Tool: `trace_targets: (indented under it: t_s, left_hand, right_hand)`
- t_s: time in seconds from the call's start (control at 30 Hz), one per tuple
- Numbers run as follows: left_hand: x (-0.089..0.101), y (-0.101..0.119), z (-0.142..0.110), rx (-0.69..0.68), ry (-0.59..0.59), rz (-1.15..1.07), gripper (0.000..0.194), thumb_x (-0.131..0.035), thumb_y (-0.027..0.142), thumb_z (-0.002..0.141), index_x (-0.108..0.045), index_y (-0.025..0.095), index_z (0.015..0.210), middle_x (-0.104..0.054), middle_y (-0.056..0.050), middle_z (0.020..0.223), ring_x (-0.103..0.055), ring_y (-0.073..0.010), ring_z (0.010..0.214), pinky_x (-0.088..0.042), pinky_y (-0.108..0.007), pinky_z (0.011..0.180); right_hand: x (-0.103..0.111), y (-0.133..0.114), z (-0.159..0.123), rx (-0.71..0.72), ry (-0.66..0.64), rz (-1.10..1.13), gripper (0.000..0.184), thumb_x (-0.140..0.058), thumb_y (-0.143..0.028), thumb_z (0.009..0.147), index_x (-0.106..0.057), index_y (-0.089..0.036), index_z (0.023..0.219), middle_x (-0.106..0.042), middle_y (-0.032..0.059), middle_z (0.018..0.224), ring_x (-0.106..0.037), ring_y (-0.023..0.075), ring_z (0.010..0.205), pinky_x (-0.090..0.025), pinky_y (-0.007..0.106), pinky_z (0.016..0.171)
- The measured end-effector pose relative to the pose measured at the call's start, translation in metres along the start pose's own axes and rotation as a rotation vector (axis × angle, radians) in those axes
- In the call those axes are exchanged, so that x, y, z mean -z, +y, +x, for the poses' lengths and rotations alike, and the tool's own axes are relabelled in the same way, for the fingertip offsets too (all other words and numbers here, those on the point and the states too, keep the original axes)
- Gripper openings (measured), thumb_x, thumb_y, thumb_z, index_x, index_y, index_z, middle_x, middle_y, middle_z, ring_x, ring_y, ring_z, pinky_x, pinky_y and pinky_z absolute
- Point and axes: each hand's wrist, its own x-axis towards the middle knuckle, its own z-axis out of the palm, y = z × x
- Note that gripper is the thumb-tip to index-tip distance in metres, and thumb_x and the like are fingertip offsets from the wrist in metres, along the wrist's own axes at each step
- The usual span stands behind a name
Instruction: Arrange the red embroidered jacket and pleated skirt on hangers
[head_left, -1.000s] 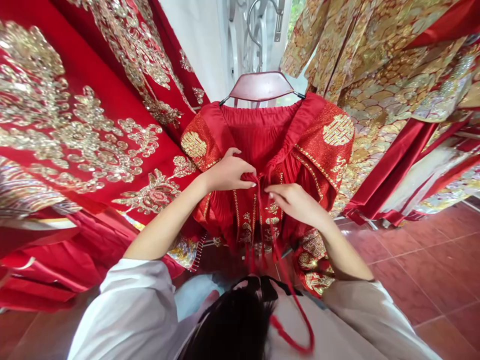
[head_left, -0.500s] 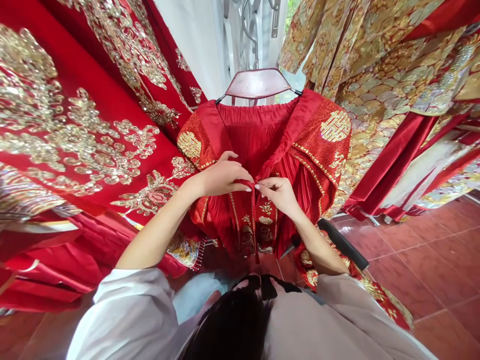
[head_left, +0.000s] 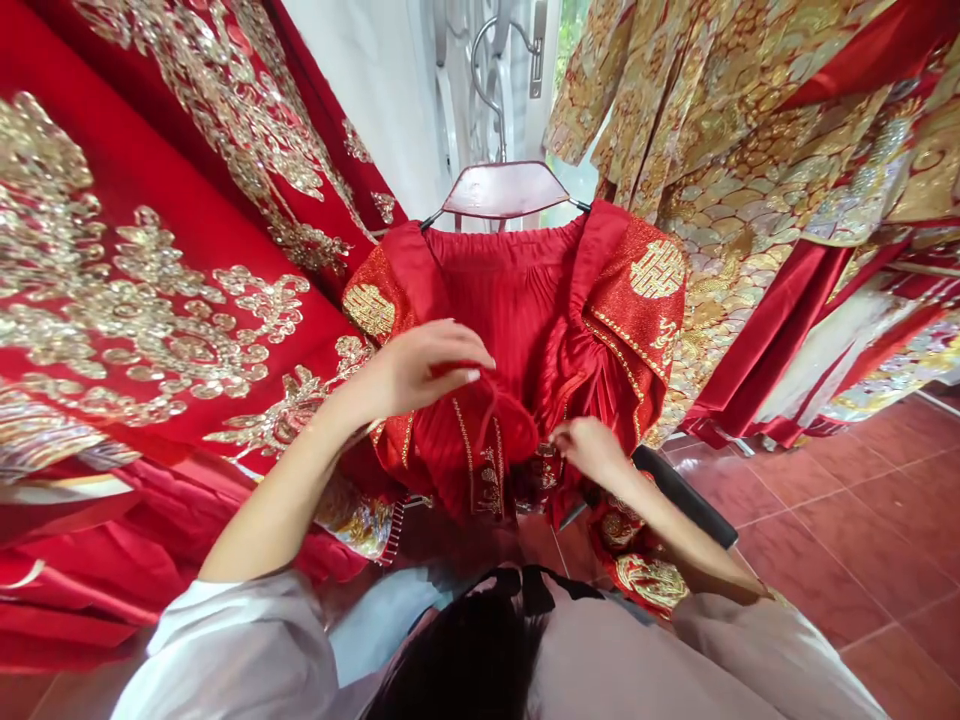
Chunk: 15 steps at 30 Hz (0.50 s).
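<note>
A red pleated skirt [head_left: 495, 295] with gold embroidered panels hangs by its waistband from a hanger [head_left: 506, 190]. At the left side of the waist opening, my left hand [head_left: 427, 365] is closed on the skirt's red edge, thumb below the fingers. A thin red cord [head_left: 491, 405] dangles beneath that grip in a loose loop. Lower and to the right, my right hand [head_left: 592, 450] has its fingers curled together near the front panel, seemingly pinching the cord's end. The fingertips are slightly blurred.
Red garments [head_left: 247, 340] with gold beading hang close on the left. Gold-patterned garments [head_left: 750, 190] hang on the right. A metal hook [head_left: 487, 75] and a white door frame are behind the hanger. A black padded bar [head_left: 694, 505] sits above red floor tiles [head_left: 825, 540].
My hands have moved apart from where they met at the waist opening. The right hand went down and right, the left slightly left. The opening is wider and the cord hangs looped.
</note>
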Motion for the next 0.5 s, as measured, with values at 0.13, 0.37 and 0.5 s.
trace_targets:
  t_s: [0.13, 0.37, 0.5]
  left_hand:
    - [0.008, 0.002, 0.019, 0.649, 0.515, 0.246, 0.042, -0.048, 0.053, 0.085, -0.063, 0.014, 0.090, -0.066, -0.011, 0.089, -0.062, -0.0259, 0.090, -0.047, -0.039, 0.085]
    - [-0.020, -0.024, 0.044, 0.872, 0.519, 0.317, 0.036, -0.059, 0.030, 0.078, -0.055, 0.009, 0.107, -0.064, -0.018, 0.096, -0.061, -0.0341, 0.099, -0.048, -0.044, 0.088]
    - [0.007, -0.036, 0.017, 0.762, 0.520, -0.030, 0.022, -0.043, 0.015, 0.081, -0.060, 0.012, 0.095, -0.065, -0.009, 0.087, -0.062, -0.0191, 0.082, -0.053, -0.036, 0.079]
  right_hand:
    - [0.081, -0.011, 0.027, 0.025, 0.732, 0.002, 0.029, -0.044, -0.035, 0.091, -0.066, -0.016, 0.090, -0.068, 0.0081, 0.077, -0.061, 0.0179, 0.063, -0.046, 0.030, 0.064]
    - [0.095, -0.026, 0.105, 0.103, 1.009, 0.071, 0.030, -0.054, -0.039, 0.083, -0.056, -0.013, 0.099, -0.061, 0.0165, 0.096, -0.060, 0.0265, 0.088, -0.048, 0.041, 0.077]
    - [0.117, -0.007, 0.108, 0.145, 0.815, 0.352, 0.012, -0.049, -0.017, 0.080, -0.059, -0.013, 0.084, -0.063, 0.0083, 0.077, -0.060, 0.0177, 0.070, -0.050, 0.036, 0.069]
